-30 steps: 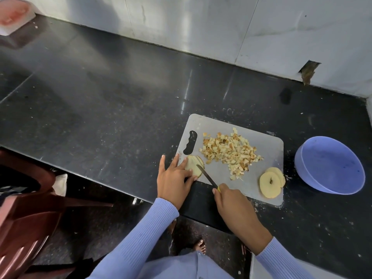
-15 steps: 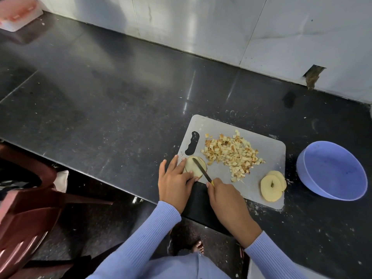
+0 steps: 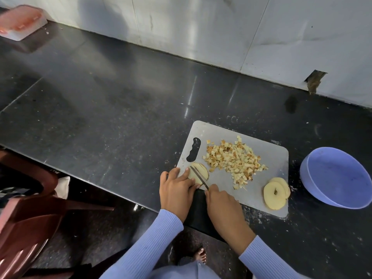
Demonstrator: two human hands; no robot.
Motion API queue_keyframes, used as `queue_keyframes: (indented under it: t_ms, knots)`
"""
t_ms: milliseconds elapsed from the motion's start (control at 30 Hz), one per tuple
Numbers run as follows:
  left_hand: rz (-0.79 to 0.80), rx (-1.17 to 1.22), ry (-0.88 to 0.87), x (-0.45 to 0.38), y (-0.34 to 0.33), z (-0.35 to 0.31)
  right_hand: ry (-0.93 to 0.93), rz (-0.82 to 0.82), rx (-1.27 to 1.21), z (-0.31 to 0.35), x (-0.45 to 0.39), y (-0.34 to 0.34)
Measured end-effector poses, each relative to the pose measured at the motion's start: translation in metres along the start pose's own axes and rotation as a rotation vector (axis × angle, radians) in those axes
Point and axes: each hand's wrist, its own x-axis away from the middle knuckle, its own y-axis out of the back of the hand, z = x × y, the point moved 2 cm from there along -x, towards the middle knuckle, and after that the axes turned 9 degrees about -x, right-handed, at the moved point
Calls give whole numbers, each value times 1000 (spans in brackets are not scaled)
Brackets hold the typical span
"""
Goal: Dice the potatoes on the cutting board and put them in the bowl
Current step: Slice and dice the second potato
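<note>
A grey cutting board point(image 3: 267, 158) lies on the black counter. A pile of diced potato point(image 3: 234, 158) covers its middle. At the board's near left corner, my left hand point(image 3: 177, 190) presses down on a potato slice point(image 3: 201, 171). My right hand point(image 3: 221, 202) grips a knife point(image 3: 199, 177) whose blade lies across that slice. A stack of round potato slices point(image 3: 275, 193) sits at the board's near right corner. The empty blue bowl point(image 3: 340, 178) stands just right of the board.
A pink-lidded container point(image 3: 20, 22) sits at the counter's far left by the wall. A brown plastic chair point(image 3: 26, 216) stands left of me, below the counter edge. A bare foot point(image 3: 200, 255) shows on the floor.
The knife blade has moved left onto the potato slice under my left hand, whose fingers have closed together over it. The view has shifted slightly.
</note>
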Motion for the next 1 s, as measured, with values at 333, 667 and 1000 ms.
queue_keyframes:
  t_ms: [333, 667, 1000]
  knots:
    - [1, -22, 4, 0, 1, -2, -51, 40, -28, -39, 40, -9]
    - [-67, 16, -8, -1, 4, 0, -48, -14, -56, -33, 28, -6]
    - [-100, 67, 112, 4, -3, 8, 51, -55, -156, -8, 13, 5]
